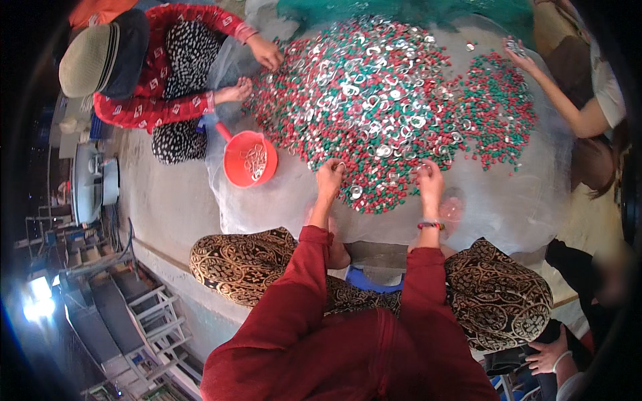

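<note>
A wide heap of small red and green pieces (374, 194), mixed with many silvery-white rings (350, 88), lies spread on a clear plastic sheet (508, 200) in front of me. At the heap's near left edge, my left hand (328, 180) is closed in a pinch, with a small pale ring (341, 166) at its fingertips. My right hand (430, 179) hovers at the near right edge, fingers pinched together. Whatever it holds is too small to make out.
A red plastic dipper (234, 166) with pale rings inside sits left of the heap. A person in a patterned red top (157, 113) reaches in at the far left. Another person's hand (518, 57) holds rings at the far right. Green netting (401, 10) lies behind.
</note>
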Demonstrator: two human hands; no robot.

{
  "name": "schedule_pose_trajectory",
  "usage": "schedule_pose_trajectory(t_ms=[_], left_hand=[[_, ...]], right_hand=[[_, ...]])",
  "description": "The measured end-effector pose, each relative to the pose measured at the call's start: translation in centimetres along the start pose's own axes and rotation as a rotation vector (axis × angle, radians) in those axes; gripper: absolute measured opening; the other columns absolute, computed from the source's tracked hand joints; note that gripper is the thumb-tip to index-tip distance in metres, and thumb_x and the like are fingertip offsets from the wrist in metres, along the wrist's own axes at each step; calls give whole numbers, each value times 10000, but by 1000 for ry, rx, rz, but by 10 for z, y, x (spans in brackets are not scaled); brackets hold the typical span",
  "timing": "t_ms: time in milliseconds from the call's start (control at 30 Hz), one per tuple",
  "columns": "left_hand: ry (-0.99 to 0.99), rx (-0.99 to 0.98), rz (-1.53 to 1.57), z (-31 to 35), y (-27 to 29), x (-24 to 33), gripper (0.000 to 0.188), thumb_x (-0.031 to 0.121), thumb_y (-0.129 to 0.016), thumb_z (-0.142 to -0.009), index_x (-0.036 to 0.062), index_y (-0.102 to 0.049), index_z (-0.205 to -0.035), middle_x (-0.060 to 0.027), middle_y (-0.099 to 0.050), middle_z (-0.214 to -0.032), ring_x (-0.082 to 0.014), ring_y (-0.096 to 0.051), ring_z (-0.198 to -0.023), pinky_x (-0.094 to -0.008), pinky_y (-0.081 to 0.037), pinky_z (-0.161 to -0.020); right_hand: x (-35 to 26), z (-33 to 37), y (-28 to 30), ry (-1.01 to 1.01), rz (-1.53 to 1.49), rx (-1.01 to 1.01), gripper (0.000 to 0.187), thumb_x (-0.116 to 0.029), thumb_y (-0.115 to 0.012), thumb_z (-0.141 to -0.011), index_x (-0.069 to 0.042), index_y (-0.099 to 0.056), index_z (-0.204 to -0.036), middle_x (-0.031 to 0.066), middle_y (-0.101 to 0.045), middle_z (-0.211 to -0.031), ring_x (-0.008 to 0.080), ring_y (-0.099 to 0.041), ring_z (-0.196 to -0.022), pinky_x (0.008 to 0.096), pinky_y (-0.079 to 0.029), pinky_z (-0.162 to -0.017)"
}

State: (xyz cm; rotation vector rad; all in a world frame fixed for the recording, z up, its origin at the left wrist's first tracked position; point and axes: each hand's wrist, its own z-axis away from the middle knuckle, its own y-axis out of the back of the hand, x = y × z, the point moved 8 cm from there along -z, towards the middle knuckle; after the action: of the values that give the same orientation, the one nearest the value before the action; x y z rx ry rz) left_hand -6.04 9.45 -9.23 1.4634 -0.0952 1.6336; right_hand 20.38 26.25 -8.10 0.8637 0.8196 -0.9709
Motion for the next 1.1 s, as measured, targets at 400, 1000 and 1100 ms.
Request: schedule_pose_trajectory(t_ms=[400, 1000, 1100], left_hand=[[-397, 36, -242, -4, -14, 72, 315, 26, -641, -707, 93, -633, -1014, -124, -563, -1043, -314, -505, -975, -394, -384, -882], [-491, -152, -396, -44, -52, 98, 269, 249, -557, -851, -8, -627, -815, -204, -605, -743, -367, -594, -676, -444, -473, -648], [-228, -394, -259, -24, -50, 149, 262, 251, -554, -880, 6, -649, -893, -133, -634, -699, -208, -630, -595, -341, -486, -570]], right_hand=[[-46, -7, -90, 656, 757, -44, 164, -79, -640, -769, -73, -669, -930, 100, -485, -1007, 302, -476, -954, 402, -441, -816], [-48, 19, 6, -230, -1339, -195, 280, -300, -494, -929, -59, -517, -789, 61, -494, -707, 212, -490, -756, 326, -421, -648], [-60, 24, -19, -231, -1451, -540, 470, -402, -441, -931, -108, -332, -580, 38, -375, -628, 189, -423, -676, 316, -352, -568]])
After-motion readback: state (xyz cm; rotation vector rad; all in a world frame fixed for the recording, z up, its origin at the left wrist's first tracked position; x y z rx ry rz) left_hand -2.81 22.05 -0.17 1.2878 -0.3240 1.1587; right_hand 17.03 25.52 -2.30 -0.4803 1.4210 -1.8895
